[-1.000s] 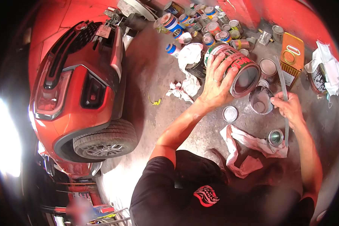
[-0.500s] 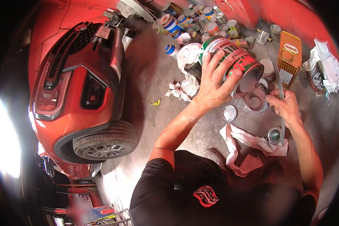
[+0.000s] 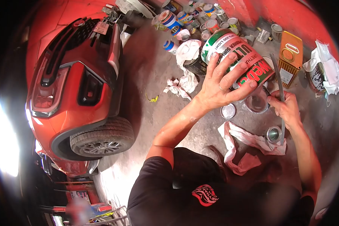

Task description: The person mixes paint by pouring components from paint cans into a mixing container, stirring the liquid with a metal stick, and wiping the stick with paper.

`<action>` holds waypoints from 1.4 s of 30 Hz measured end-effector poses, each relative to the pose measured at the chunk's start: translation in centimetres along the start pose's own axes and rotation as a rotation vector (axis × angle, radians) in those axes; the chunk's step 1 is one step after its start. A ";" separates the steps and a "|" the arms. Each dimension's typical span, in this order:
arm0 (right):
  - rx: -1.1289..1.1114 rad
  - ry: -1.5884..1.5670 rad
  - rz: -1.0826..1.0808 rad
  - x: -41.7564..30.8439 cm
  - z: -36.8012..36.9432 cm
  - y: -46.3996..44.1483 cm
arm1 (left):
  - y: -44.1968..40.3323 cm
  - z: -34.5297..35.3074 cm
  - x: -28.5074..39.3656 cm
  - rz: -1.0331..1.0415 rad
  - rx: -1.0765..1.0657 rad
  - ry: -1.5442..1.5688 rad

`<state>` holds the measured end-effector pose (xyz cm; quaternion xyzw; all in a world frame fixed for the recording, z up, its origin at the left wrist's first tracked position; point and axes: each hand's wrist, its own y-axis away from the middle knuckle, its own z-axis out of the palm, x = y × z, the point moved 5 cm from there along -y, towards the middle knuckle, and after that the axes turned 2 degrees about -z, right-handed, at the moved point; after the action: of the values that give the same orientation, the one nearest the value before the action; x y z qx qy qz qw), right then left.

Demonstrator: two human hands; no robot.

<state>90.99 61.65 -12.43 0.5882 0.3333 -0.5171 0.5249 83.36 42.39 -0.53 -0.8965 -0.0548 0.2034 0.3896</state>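
From the head view, the big can (image 3: 248, 56) hung tilted in the air over the floor (image 3: 158, 120), its base up toward the far wall (image 3: 248, 15) and its mouth tipped down to the right. Its label was green, white and red, with "Webe", "ULT" and "PRIMER SUR" readable between the fingers. The left hand (image 3: 223, 86) grasped it with fingers spread across the label. The right hand (image 3: 285, 108) pinched a long, flat grey strip (image 3: 281, 81), its fingertips right by the rim of an open pot (image 3: 257, 103); whether they touched it, I couldn't tell.

The pot sat under the can's mouth, partly hidden, with something dull and brownish-grey inside; I couldn't make out how full it was. Nearer the floor's near edge, an open small can (image 3: 274, 134) with a greenish, shiny inside sat against a crumpled rag (image 3: 245, 141). A round lid (image 3: 228, 111) lay just left of the pot.

By the floor's far right corner stood an upright orange tin (image 3: 291, 56). Paint cans (image 3: 199, 19) crowded the far edge, some capped and streaked. Left of the big can, a white cloth (image 3: 188, 51) draped a dark bucket (image 3: 196, 67).
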 end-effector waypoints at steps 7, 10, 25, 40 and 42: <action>0.027 0.037 -0.003 0.4 -0.2 0.0 | 0.1 0.1 0.2 -0.002 -0.001 0.033; 0.017 0.029 0.014 1.0 -0.4 -0.2 | 0.4 0.7 0.1 -0.042 -0.011 0.047; 0.002 0.030 0.089 3.3 -1.2 -1.0 | 1.5 4.0 -0.9 -0.755 -0.314 0.515; -0.008 0.054 0.086 4.6 -2.2 -1.8 | 4.7 7.2 -2.7 -0.923 -0.403 0.891; 0.003 0.044 0.101 4.8 -2.4 -1.8 | 4.9 7.2 -2.8 -0.934 -0.382 0.909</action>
<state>91.03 63.63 -17.69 0.6163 0.3137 -0.4774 0.5421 77.59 43.17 -7.61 -0.8283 -0.3020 -0.3967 0.2557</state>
